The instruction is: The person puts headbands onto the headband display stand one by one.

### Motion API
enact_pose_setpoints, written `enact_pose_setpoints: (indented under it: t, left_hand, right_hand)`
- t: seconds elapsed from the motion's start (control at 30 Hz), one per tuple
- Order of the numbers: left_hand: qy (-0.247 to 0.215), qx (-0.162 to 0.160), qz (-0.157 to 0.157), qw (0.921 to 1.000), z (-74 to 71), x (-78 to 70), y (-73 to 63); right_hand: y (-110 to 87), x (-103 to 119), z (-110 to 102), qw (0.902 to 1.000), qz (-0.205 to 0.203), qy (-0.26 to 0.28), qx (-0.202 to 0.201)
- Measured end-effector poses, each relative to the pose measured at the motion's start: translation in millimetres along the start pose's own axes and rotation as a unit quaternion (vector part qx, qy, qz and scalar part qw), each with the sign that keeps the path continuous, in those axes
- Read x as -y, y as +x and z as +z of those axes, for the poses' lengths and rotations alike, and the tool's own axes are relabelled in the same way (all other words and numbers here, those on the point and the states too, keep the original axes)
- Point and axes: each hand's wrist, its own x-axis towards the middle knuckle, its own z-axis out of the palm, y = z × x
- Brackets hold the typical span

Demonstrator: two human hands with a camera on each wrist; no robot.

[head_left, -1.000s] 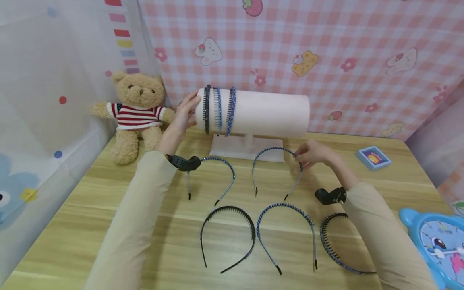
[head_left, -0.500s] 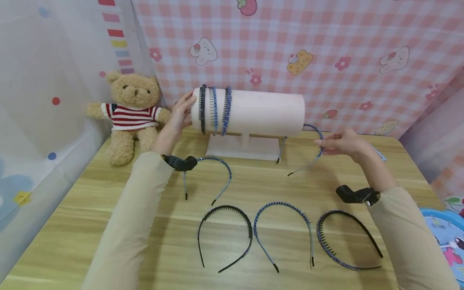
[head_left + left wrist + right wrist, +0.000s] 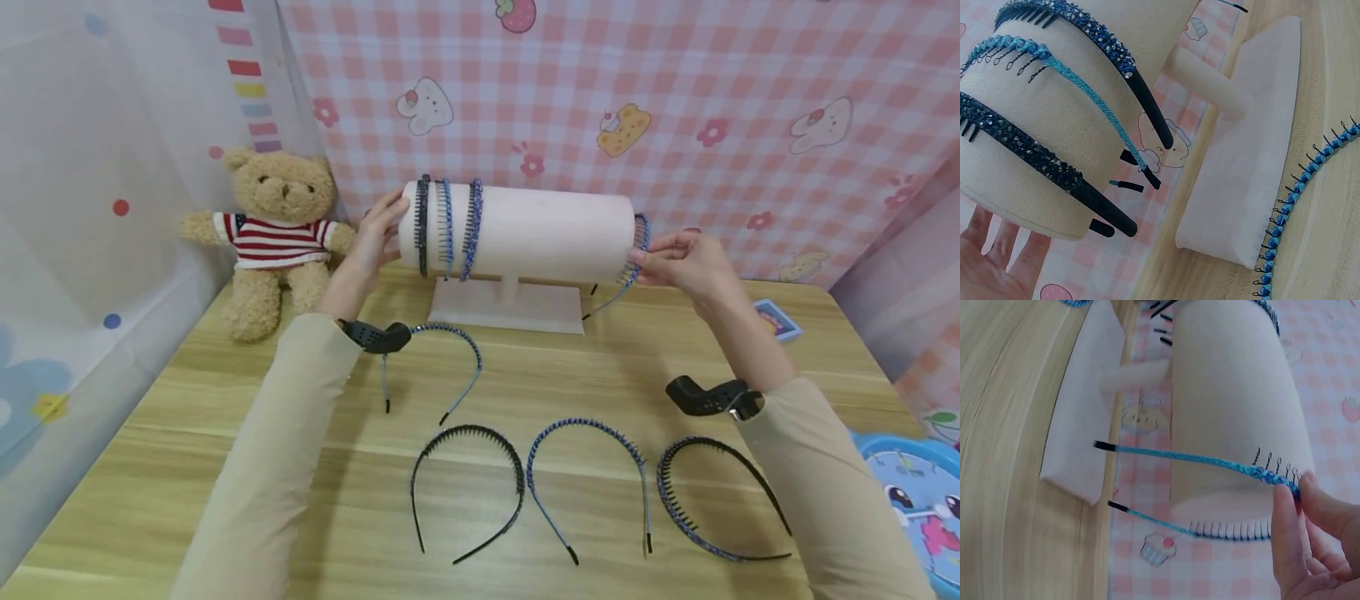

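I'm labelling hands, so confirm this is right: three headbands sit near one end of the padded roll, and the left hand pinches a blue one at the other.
Wrong hand: in the head view, the right hand pinches the blue headband. The rest stands.

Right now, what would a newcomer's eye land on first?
Probably the pale display roll at the back of the table, wearing three headbands around its left part. At its right end, the right hand pinches a blue headband. A teddy bear in stripes sits at the back left.
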Motion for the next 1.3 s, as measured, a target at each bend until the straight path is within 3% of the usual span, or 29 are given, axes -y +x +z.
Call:
enact_pose_setpoints:
  t: [0.17,0.23,0.37,0.43,0.53,0.63,0.73,0.8,0.9,1.07,1.2,1.3]
  left_hand:
    - [0.002,0.004,0.004,1.0,-0.7,0.8,0.6]
    - [0.004,0.006,0.005,1.0,-1.3,1.3,0.9]
    - [0.008,0.009,0.006,0.9999,-1.7,1.6,1.3]
    - [0.006,0.009,0.006,0.9999,-1.5,1.5,1.3]
    - [0.009,0.01,0.007,0.9999,-1.4,1.6,1.0]
    - [0.009,0.011,0.009,0.9999,-1.4,1.6,0.5]
    - [0.006,0.01,0.008,0.9999,-1.3,1.5,0.6]
    - [0.005,0.009,0.007,0.9999,-1.4,1.3,0.7]
    - [0.004,0.007,0.006,0.9999,-2.0,1.5,1.0]
    - [0.003,0.009,0.006,0.9999,-2.2,0.9,0.5]
    - [-0.004,0.006,0.005,1.0,-1.4,0.2,0.4]
    - [-0.003,0.006,0.005,1.0,-1.1,0.7,0.7]
  right_hand:
    - [2.7,4.7,11.9,0.9978,-0.054,-0.017,-0.033]
    - [4.7,4.3,15.0,0.9925,-0.082,-0.071,-0.056]
    - [8.9,5.3,14.7,0.9685,-0.113,-0.206,-0.081]
    - [13.1,6.7,12.1,0.9554,-0.129,-0.257,-0.068]
    - [22.3,8.3,5.5,0.9399,-0.172,-0.295,-0.009]
    - [30.3,8.5,0.2,0.9284,-0.193,-0.312,0.058]
    - [35.3,11.1,1.9,0.923,-0.194,-0.316,0.103]
    - [37.9,14.4,8.1,0.9141,-0.202,-0.335,0.106]
    - [41.4,20.2,22.1,0.8932,-0.223,-0.38,0.091]
    - [42.4,29.6,41.6,0.8627,-0.22,-0.449,0.078]
    - [45.0,36.1,54.0,0.8497,-0.224,-0.469,0.088]
    - [48.3,39.0,62.9,0.8464,-0.226,-0.473,0.094]
